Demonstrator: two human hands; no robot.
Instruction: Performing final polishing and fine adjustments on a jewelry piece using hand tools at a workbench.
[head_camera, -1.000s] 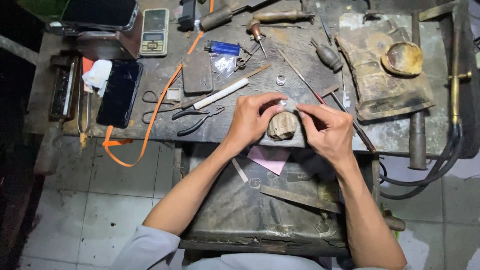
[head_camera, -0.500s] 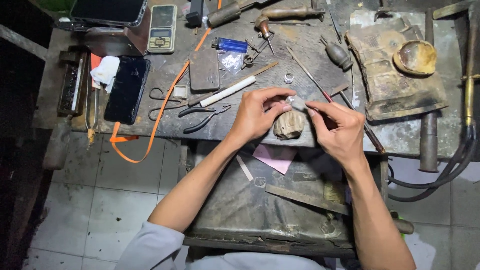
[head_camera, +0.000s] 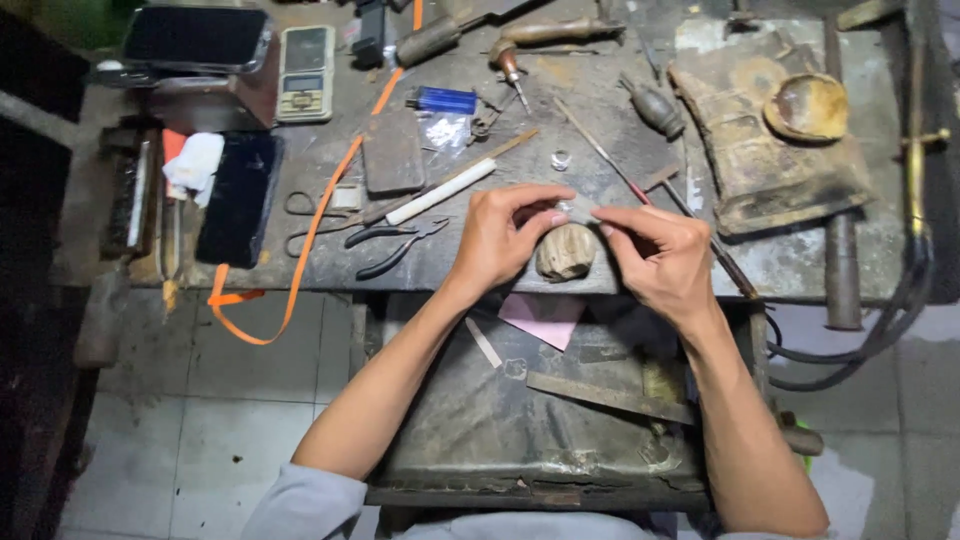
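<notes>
My left hand (head_camera: 505, 235) and my right hand (head_camera: 660, 262) meet over a worn wooden bench peg (head_camera: 563, 253) at the front edge of the dark workbench (head_camera: 330, 255). Between the fingertips of both hands sits a very small metal piece (head_camera: 572, 211), held just above the peg. It is too small to tell its shape. My right hand also pinches a thin tool that points at the piece. Both forearms reach up from the bottom of the view.
Pliers (head_camera: 395, 247), scissors (head_camera: 312, 220), a white-handled file (head_camera: 440, 190), a blue lighter (head_camera: 442, 100), a pocket scale (head_camera: 306, 73) and two phones (head_camera: 238, 197) lie left. A leather pad with a shallow bowl (head_camera: 808, 105) lies right. A tray with a pink paper (head_camera: 543, 317) hangs below.
The view has shifted slightly. Both hands stay over the peg, with the fingertips drawn a little closer around the small piece.
</notes>
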